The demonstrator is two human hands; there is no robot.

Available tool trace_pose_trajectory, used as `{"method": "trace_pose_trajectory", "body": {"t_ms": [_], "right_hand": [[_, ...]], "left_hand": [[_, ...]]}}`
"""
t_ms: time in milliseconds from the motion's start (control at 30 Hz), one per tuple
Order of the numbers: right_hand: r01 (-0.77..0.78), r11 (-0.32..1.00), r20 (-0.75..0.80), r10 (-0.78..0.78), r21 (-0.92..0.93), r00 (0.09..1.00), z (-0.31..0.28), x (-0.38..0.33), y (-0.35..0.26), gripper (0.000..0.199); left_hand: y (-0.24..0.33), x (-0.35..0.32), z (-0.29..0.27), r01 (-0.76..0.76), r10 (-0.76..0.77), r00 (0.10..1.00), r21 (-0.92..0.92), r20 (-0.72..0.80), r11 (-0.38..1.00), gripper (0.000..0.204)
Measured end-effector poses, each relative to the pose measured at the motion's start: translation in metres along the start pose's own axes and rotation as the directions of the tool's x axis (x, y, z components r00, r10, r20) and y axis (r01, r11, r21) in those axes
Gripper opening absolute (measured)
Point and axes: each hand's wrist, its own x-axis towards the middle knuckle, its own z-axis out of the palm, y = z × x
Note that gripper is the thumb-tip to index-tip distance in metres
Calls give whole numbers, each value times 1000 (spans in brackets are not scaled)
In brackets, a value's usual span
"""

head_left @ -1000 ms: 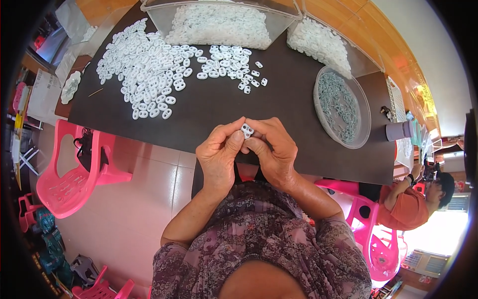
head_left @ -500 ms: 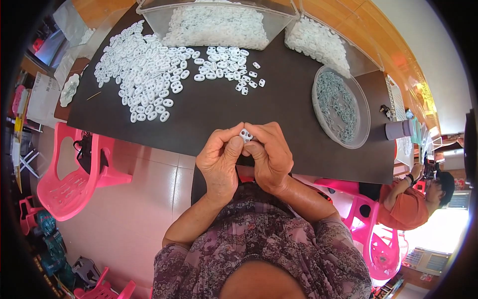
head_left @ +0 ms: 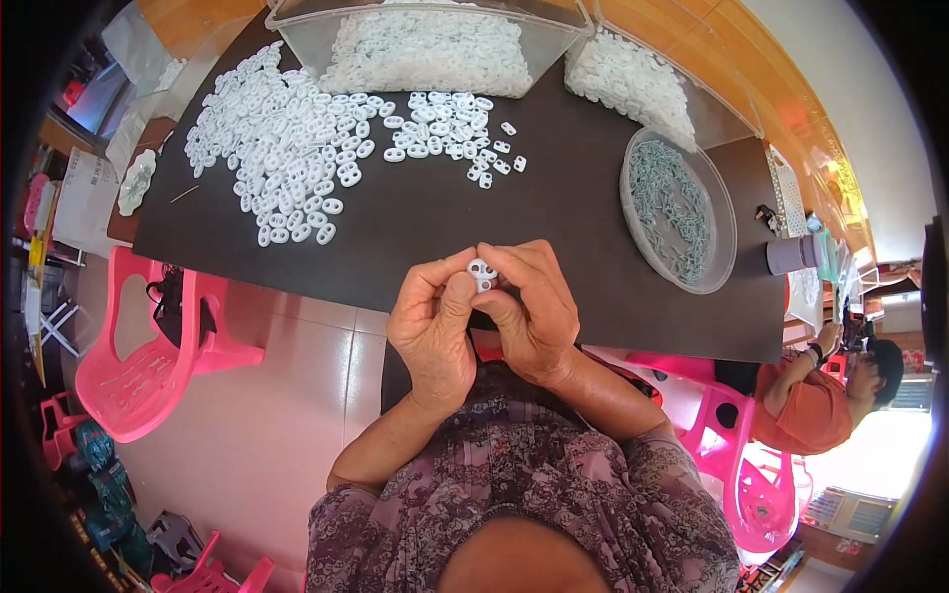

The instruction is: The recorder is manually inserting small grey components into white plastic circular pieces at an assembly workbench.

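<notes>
The white clip [head_left: 481,274], small, oval, with two holes, has its long axis roughly upright in view; left hand [head_left: 433,331] and right hand [head_left: 534,314] fingertips pinch it above the table [head_left: 554,237] edge

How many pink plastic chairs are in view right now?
3: one pink chair left of the table, one at right by another person, one at the bottom edge; others may be hidden.

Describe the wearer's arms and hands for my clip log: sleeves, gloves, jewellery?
Both hands, the left hand and right hand, are bare: no gloves, and no rings or watch that I can see. The forearms are uncovered; short sleeves of a purple-grey floral patterned top end near the elbows.
</notes>
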Motion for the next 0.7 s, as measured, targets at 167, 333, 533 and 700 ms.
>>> {"method": "trace_pose_trajectory", "body": {"t_ms": [167, 333, 533, 700], "right_hand": [[-45, 997, 34, 44, 55, 998, -3, 0, -1, 31], [-137, 984, 59, 131, 112, 990, -8, -1, -4, 26], [-410, 835, 108, 400, 366, 910, -7, -2, -10, 21], [-484, 775, 148, 467, 407, 872, -6, 0, -12, 20]], "left_hand": [[2, -2, -2, 0, 1, 1000, 57, -17, 998, 17], [6, -3, -6, 23, -28, 998, 93, 53, 995, 21], [5, -4, -12, 29, -38, 997, 145, 64, 989, 24], [3, -5, -15, 37, -47, 997, 146, 65, 989, 24]]}}
